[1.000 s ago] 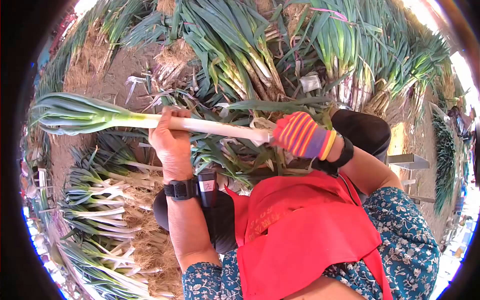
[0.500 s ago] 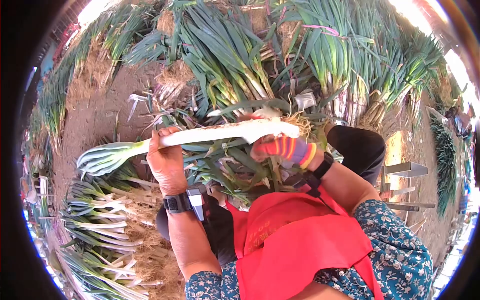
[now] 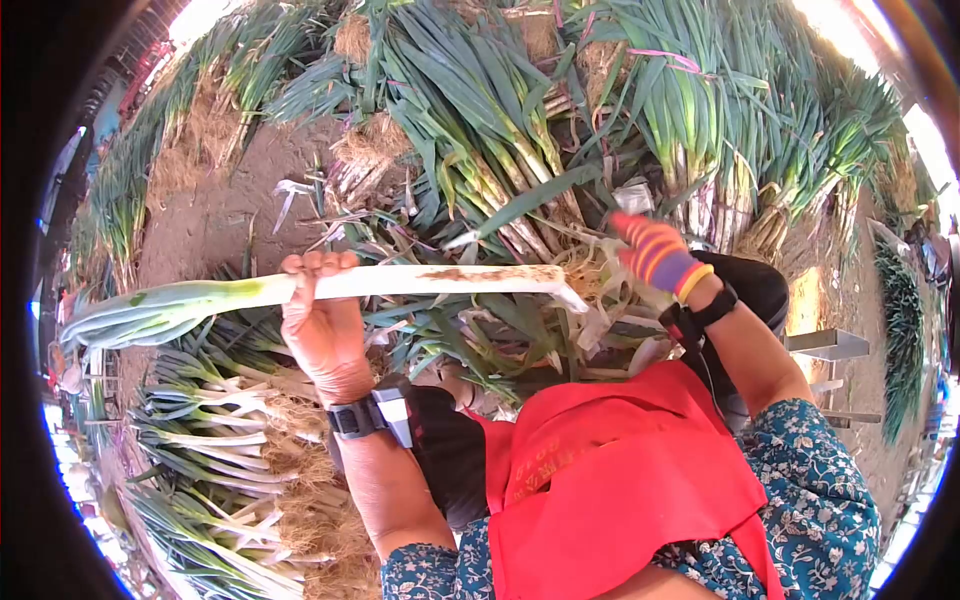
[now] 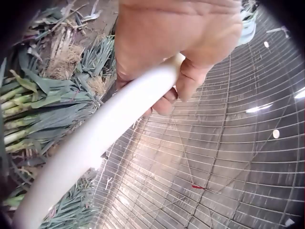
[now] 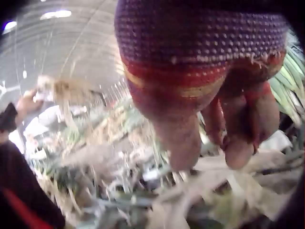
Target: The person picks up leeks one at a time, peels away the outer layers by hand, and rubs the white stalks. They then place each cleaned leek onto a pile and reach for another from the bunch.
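My bare left hand [image 3: 328, 335] grips a long leek [image 3: 430, 281] around its white shaft, just below the green leaves. The leek lies level across the head view, leaves to the left, with brown dirt streaks and a loose white flap at its right end. In the left wrist view the thumb and fingers wrap the smooth shaft [image 4: 105, 124]. My right hand [image 3: 665, 260], in a striped glove with bare fingertips, is apart from the leek, to the right of its root end. Its fingers [image 5: 183, 143] hang loosely over the scraps in the right wrist view, with nothing seen between them.
Peeled leaves and scraps [image 3: 500, 340] pile up between the knees. Cleaned leeks [image 3: 225, 440] with tan roots lie in rows at the left. Tied bundles of leeks [image 3: 690, 110] stand along the back. A metal stand [image 3: 830, 345] is at the right.
The right hand was at the leek's root end and has moved off to the right. The leek's right end, rooty half a second ago, now shows a loose flap. The left hand keeps its grip.
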Demonstrator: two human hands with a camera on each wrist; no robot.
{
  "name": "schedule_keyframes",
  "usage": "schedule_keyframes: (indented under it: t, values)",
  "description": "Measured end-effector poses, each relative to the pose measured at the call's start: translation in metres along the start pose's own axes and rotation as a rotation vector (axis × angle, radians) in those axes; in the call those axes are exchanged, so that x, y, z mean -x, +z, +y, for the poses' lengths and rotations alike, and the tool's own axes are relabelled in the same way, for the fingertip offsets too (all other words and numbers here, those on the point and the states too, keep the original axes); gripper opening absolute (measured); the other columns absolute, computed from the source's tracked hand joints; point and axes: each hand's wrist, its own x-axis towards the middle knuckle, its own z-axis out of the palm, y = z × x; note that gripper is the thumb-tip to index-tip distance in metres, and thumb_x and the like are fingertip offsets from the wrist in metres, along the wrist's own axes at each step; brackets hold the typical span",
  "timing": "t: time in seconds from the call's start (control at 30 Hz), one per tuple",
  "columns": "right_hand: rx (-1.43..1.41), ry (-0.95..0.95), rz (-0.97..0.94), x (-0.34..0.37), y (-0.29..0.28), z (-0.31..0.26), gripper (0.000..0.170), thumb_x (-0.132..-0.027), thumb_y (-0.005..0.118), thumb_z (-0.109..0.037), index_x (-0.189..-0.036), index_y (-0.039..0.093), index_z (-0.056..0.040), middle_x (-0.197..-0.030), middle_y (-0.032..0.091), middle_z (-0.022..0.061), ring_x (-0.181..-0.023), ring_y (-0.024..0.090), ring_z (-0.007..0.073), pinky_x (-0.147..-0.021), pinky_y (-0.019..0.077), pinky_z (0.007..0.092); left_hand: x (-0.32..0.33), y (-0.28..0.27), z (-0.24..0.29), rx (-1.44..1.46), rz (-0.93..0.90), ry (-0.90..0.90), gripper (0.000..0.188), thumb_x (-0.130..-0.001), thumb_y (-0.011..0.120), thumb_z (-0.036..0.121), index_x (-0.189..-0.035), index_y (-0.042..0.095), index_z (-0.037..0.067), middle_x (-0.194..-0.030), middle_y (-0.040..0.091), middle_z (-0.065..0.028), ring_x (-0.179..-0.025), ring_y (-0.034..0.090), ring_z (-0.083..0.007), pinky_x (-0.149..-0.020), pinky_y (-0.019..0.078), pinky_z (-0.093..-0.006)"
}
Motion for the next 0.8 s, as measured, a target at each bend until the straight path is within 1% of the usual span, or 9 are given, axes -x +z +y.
schedule_keyframes:
  t: [0.07,0.13,0.23,0.33,0.5,0.53,0.7,0.77,0.8]
  values:
    - [-0.03,-0.134,0.356,-0.035,-0.035,-0.034,0.04,-0.077,0.065,-0.025,-0.11,0.056,-0.0046,-0.091,0.063,0.0177,-0.08,0.06,0.0359,-0.068,0.0487,0.0416,0.001,0.006,-0.007,0.013,-0.01,-0.021,0.013,-0.083,0.061,0.003,-0.093,0.053,0.005,-0.086,0.05,-0.0053,-0.083,0.048,-0.0189,-0.087,0.0349,-0.0386]
    - [-0.17,-0.182,0.057,-0.046,-0.085,-0.101,0.041,-0.075,0.067,-0.013,-0.112,0.056,-0.0011,-0.105,0.06,0.0178,-0.094,0.058,0.0339,-0.08,0.0468,0.0401,-0.001,0.008,-0.016,0.013,-0.084,-0.043,0.015,-0.083,0.061,0.004,-0.094,0.051,0.006,-0.086,0.049,-0.0052,-0.085,0.048,-0.0197,-0.091,0.0338,-0.0402]
    - [-0.087,-0.397,0.193,-0.041,-0.066,-0.139,0.062,-0.062,0.079,-0.035,-0.106,0.054,0.0013,-0.102,0.058,0.0193,-0.09,0.056,0.0383,-0.076,0.0457,0.0429,-0.002,0.006,-0.022,0.03,-0.072,-0.055,0.014,-0.083,0.061,0.004,-0.093,0.051,0.006,-0.085,0.049,-0.0053,-0.086,0.049,-0.0204,-0.094,0.033,-0.0419]
    - [-0.089,-0.416,0.27,-0.037,-0.032,-0.135,0.059,-0.063,0.078,-0.035,-0.104,0.054,0.0007,-0.1,0.058,0.0181,-0.082,0.057,0.0366,-0.067,0.0465,0.0414,0.0,0.004,-0.021,0.051,-0.048,-0.048,0.012,-0.084,0.061,0.005,-0.093,0.053,0.004,-0.087,0.051,-0.0063,-0.086,0.05,-0.0209,-0.096,0.0334,-0.043]
    - [-0.282,-0.39,0.101,-0.037,-0.034,-0.141,0.024,-0.075,0.068,-0.021,-0.082,0.055,-0.0029,-0.072,0.056,0.0145,-0.059,0.056,0.034,-0.05,0.0431,0.0395,0.005,-0.011,-0.015,0.105,0.003,-0.105,0.01,-0.087,0.057,0.007,-0.094,0.054,0.0,-0.087,0.054,-0.0087,-0.086,0.051,-0.0211,-0.094,0.0361,-0.0421]
    - [-0.258,-0.454,0.204,-0.037,-0.026,-0.138,0.016,-0.078,0.065,-0.015,-0.077,0.053,-0.0035,-0.065,0.051,0.0145,-0.058,0.054,0.035,-0.048,0.0412,0.0397,0.005,-0.012,-0.017,0.102,0.006,-0.106,0.009,-0.088,0.056,0.007,-0.093,0.054,0.0,-0.086,0.054,-0.0092,-0.085,0.051,-0.0206,-0.092,0.0364,-0.0412]
    - [-0.122,-0.356,0.266,-0.035,0.003,-0.125,0.012,-0.077,0.062,-0.011,-0.075,0.053,-0.0042,-0.063,0.05,0.0141,-0.058,0.052,0.0351,-0.049,0.0401,0.0422,0.009,-0.001,-0.023,0.088,0.048,-0.123,0.009,-0.088,0.057,0.008,-0.091,0.054,0.001,-0.084,0.053,-0.008,-0.081,0.049,-0.02,-0.089,0.0363,-0.0391]
    - [0.033,-0.517,0.387,-0.039,0.024,-0.107,0.012,-0.077,0.061,-0.011,-0.074,0.052,-0.0052,-0.064,0.052,0.0123,-0.059,0.053,0.0337,-0.051,0.0409,0.0422,0.012,0.004,-0.025,0.014,0.063,-0.119,0.006,-0.086,0.058,0.007,-0.09,0.054,0.006,-0.079,0.052,-0.0047,-0.077,0.05,-0.0184,-0.087,0.0383,-0.0399]
    - [-0.021,-0.341,0.201,-0.035,0.033,-0.098,0.015,-0.072,0.06,-0.009,-0.084,0.059,0.0002,-0.073,0.053,0.0128,-0.064,0.054,0.0298,-0.055,0.0434,0.0385,0.011,0.004,-0.027,0.015,0.057,-0.125,0.006,-0.086,0.058,0.007,-0.09,0.054,0.006,-0.079,0.052,-0.0047,-0.077,0.05,-0.0184,-0.087,0.0383,-0.0399]
